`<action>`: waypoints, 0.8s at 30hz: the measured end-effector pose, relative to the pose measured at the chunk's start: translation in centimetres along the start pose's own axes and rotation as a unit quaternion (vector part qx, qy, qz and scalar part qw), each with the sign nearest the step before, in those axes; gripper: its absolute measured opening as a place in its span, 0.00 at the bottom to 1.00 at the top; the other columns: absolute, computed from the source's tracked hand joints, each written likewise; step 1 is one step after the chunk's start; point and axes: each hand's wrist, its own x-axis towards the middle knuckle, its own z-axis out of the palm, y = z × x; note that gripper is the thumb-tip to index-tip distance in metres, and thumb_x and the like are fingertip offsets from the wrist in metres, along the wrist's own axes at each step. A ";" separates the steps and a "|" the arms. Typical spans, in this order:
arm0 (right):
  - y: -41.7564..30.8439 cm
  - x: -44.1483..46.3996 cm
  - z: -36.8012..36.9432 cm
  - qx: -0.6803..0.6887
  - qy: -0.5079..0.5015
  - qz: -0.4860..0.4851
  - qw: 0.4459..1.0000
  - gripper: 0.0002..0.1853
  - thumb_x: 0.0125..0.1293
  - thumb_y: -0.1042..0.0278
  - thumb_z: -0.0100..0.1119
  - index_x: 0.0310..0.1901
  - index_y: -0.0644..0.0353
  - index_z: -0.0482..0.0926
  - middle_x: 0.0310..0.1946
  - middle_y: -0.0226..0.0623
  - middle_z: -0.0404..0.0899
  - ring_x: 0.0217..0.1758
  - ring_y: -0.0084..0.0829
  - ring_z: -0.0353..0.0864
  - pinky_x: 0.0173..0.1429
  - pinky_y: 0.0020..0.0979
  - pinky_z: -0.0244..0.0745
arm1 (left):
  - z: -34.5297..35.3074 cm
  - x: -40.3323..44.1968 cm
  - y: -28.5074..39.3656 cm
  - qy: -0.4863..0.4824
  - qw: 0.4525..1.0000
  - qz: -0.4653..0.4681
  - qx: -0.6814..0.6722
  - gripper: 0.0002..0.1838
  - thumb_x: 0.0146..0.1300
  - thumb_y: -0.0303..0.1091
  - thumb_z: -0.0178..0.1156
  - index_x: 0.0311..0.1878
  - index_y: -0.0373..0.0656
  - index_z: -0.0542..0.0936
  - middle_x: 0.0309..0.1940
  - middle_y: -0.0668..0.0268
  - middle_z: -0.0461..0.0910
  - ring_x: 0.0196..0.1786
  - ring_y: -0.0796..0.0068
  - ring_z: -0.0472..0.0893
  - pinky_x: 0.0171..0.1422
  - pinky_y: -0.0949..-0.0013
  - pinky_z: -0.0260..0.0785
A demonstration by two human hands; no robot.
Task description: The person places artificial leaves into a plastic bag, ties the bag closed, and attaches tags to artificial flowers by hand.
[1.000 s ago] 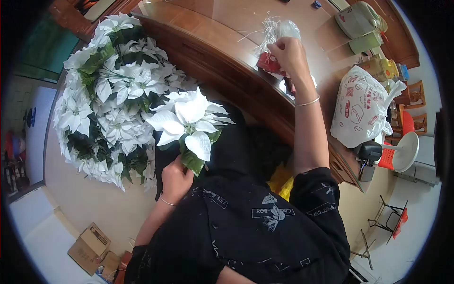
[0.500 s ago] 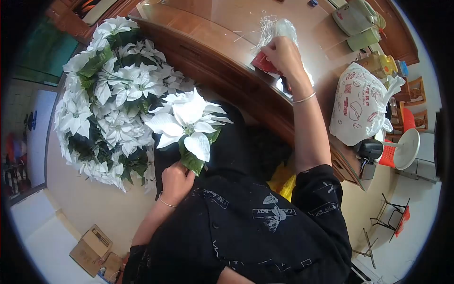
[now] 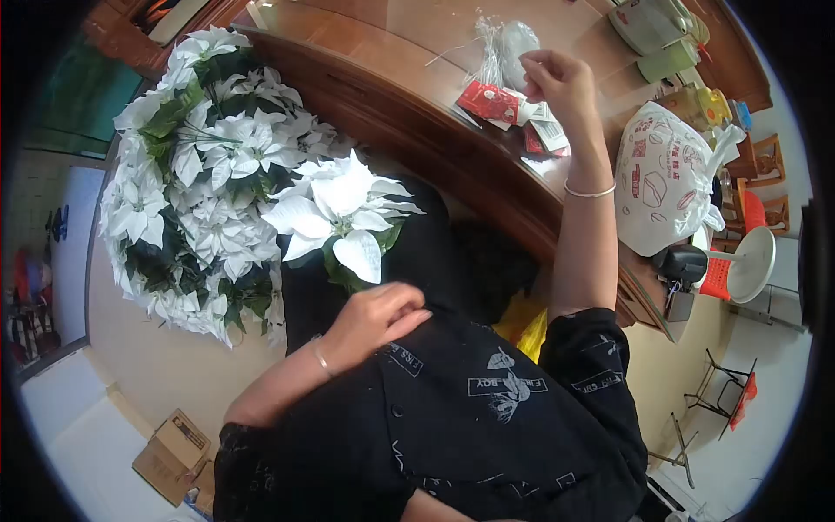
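Observation:
A white artificial poinsettia [image 3: 344,213] with green leaves lies over my dark-clothed lap. Just below its leaves is my left hand [image 3: 374,322], fingers curled and thumb stretched alongside; whatever it may hold is hidden. Above the tabletop my right hand [image 3: 557,83] is closed in a pinch, and I cannot make out anything between the fingertips. Near it are a clear plastic bag [image 3: 519,54], a bundle of thin white strands [image 3: 490,56] and a red printed packet [image 3: 491,103]. White-and-red cards [image 3: 546,132] lie at the table edge.
A big heap of white poinsettias [image 3: 222,191] stands to my left. On the wooden table [image 3: 383,52] to the right are a printed white plastic bag [image 3: 661,183], a black object [image 3: 680,264] and a green container [image 3: 668,68]. Cardboard boxes [image 3: 174,452] sit on the floor.
My left hand has moved right, away from the flower's stem. My right hand has lifted off the red packet and moved right, uncovering the packet and cards.

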 end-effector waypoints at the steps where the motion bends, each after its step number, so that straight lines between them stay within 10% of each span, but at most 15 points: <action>1: -0.1 -0.3 -0.2 -0.023 0.001 -0.002 1.000 0.08 0.64 0.74 0.60 0.37 0.71 0.81 0.19 0.35 0.79 0.20 0.20 0.77 0.25 0.23 0.73 | 0.5 1.1 0.6 0.020 1.000 0.015 0.009 0.08 0.59 0.28 0.65 0.38 0.38 0.77 0.33 0.60 0.78 0.32 0.65 0.82 0.35 0.69 0.74; 12: -0.2 -4.2 -1.3 -0.013 0.061 0.005 0.998 0.09 0.63 0.70 0.62 0.34 0.70 0.82 0.17 0.31 0.77 0.17 0.18 0.73 0.21 0.22 0.66 | 1.6 17.1 -0.4 0.251 0.922 0.177 0.236 0.23 0.56 0.23 0.62 0.55 0.30 0.71 0.54 0.46 0.72 0.61 0.45 0.69 0.67 0.55 0.62; 24: 0.5 -5.4 -1.5 -0.097 0.049 0.005 0.994 0.06 0.61 0.73 0.62 0.35 0.69 0.81 0.17 0.33 0.77 0.17 0.18 0.73 0.23 0.24 0.67 | 0.3 20.1 -4.0 0.238 0.887 0.194 0.345 0.18 0.57 0.30 0.63 0.52 0.38 0.77 0.50 0.57 0.79 0.57 0.52 0.73 0.62 0.56 0.65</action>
